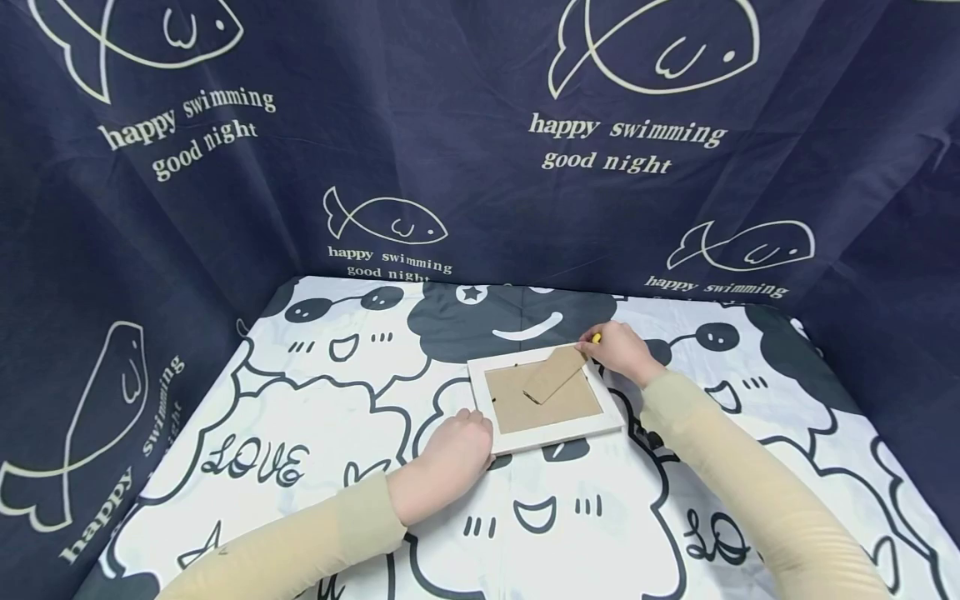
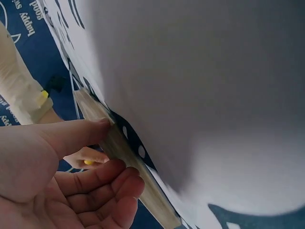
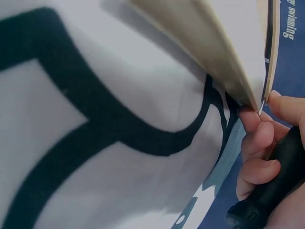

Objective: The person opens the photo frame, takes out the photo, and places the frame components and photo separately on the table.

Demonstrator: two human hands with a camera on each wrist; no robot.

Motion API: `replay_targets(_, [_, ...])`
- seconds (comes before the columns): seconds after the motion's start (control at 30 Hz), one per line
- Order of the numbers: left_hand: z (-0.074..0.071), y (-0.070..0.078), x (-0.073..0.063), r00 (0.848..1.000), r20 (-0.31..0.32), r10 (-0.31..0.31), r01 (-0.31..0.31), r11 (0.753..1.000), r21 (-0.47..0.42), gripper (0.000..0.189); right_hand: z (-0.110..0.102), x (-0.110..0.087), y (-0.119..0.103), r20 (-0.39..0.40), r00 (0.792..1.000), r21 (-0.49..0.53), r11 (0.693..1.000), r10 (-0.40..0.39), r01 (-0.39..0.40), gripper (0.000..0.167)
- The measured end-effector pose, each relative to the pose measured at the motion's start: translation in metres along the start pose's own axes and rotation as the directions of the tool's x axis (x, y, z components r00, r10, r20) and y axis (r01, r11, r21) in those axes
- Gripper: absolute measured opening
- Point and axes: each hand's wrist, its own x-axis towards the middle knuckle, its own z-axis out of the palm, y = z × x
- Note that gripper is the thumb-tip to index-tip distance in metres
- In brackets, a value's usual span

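A white picture frame [image 1: 611, 417] lies face down on the cloth, its brown backing board [image 1: 510, 398] up. Across the board slants a brown stand leg [image 1: 558, 373], its outer end at the far right corner. My right hand [image 1: 618, 348] has its thumb and forefinger at that end, beside the frame's corner. Its other fingers curl round a tool with a black handle [image 3: 257, 195] and a yellow part [image 1: 597, 338]; the tool's working end is hidden. My left hand [image 1: 459, 446] holds the frame's near left side, with thumb [image 2: 90, 133] and curled fingers against the edge.
Under the frame spreads a white cloth [image 1: 300, 517] printed with dark cartoon clouds and lettering. Navy curtains [image 1: 480, 100] with fish prints stand behind the table and at both sides.
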Motion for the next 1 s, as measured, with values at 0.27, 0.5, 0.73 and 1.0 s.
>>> replay_targets(0.27, [0.001,-0.006,0.0,0.999,-0.001,-0.038,0.038,0.996,-0.085,0.028,-0.001,-0.008,-0.001,0.004,0.999,-0.01,0.999,0.047,-0.047,0.024])
replay_targets(0.5, [-0.001,-0.011,-0.001,0.999,-0.013,-0.044,0.043,0.994,-0.103,0.025,-0.002,-0.015,0.001,0.014,0.996,0.009,0.996,0.089,-0.089,0.025])
replay_targets(0.73, [0.0,-0.017,-0.001,0.998,-0.032,-0.058,0.053,0.989,-0.135,0.022,-0.004,-0.021,0.003,0.019,0.996,0.013,0.996,0.083,-0.083,0.026])
replay_targets(1.0, [0.002,-0.023,-0.001,0.996,-0.036,-0.079,0.071,0.981,-0.183,0.018,-0.004,-0.029,0.004,0.022,0.994,0.046,0.994,0.103,-0.104,0.025])
